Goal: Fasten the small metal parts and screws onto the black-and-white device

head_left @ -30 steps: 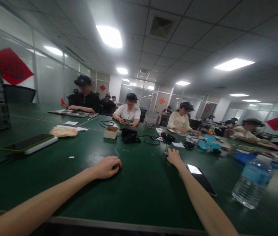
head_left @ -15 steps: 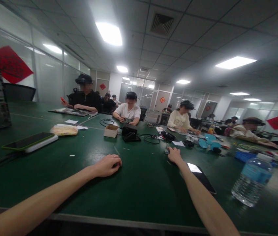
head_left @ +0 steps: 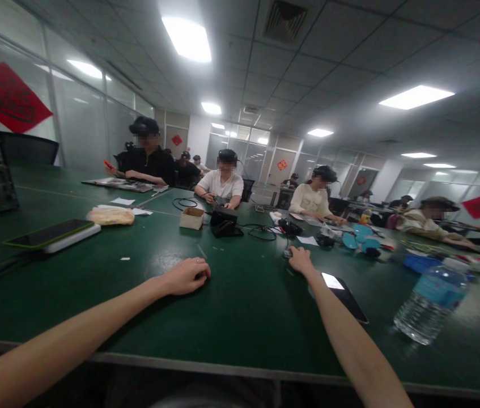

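My left hand (head_left: 187, 276) rests on the green table (head_left: 240, 317) with its fingers curled inward. Whether anything lies inside the curl is hidden. Farther to the right, my right hand (head_left: 301, 261) reaches forward, its fingers closed at a small grey metallic object (head_left: 287, 254) on the tabletop. The kind of that object is too small to make out. Beside my right forearm lies a dark phone (head_left: 349, 300) with a bright patch on its screen.
A water bottle (head_left: 430, 303) stands at right, near a blue tray (head_left: 420, 263). Ahead are an open cardboard box (head_left: 191, 219), a black stand (head_left: 224, 221), cables and a blue-bladed fan (head_left: 361, 238). A phone in a green case (head_left: 50, 232) lies left. Several people sit around.
The view has tipped slightly downward, so the whole scene sits higher in the picture. Both hands keep nearly the same places on the table.
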Demonstrator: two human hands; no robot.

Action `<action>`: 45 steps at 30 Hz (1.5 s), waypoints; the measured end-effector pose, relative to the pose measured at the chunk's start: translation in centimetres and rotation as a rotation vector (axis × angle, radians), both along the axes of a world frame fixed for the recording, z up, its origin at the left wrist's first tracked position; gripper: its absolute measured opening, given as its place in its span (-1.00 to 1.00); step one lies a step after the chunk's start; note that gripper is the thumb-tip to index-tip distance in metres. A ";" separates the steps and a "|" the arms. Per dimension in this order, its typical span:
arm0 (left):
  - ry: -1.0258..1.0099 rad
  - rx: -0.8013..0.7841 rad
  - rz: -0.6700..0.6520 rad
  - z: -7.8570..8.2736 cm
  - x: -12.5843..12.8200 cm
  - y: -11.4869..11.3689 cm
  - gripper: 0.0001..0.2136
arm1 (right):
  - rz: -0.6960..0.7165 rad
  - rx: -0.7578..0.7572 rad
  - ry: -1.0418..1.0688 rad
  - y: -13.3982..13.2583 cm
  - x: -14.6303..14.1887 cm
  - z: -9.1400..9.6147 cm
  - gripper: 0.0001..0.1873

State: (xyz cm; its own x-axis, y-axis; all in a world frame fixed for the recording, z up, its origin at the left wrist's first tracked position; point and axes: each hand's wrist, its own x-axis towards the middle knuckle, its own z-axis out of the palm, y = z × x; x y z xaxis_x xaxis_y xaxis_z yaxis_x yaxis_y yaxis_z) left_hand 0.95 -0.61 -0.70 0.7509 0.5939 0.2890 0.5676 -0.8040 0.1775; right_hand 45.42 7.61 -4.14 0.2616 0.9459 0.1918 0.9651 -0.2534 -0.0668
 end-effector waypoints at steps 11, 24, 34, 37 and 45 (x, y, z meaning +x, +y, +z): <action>0.002 -0.010 -0.009 0.0 0.0 0.2 -0.84 | -0.009 -0.030 0.015 0.8 0.8 -0.4 -0.43; 0.004 -0.008 -0.021 -0.1 0.1 0.3 -0.85 | -0.005 -0.021 0.008 0.6 0.8 -0.3 -0.34; 0.007 -0.003 -0.017 -0.2 0.0 0.3 -0.84 | -0.010 -0.020 0.004 -0.2 0.0 0.3 -0.48; 0.005 -0.001 -0.020 -0.2 0.0 0.3 -0.83 | -0.001 -0.024 0.004 -0.3 -0.1 0.3 -0.49; 0.001 -0.019 -0.028 -0.4 0.0 0.6 -0.81 | 0.004 -0.027 0.014 -0.3 0.1 0.3 -0.48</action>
State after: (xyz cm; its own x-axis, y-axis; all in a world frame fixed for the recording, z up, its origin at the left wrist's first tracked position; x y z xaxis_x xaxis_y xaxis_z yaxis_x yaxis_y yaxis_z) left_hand 0.99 -0.04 -1.07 0.7677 0.5781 0.2767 0.5452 -0.8160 0.1923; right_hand 45.51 7.29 -3.82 0.2603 0.9518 0.1624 0.9651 -0.2513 -0.0740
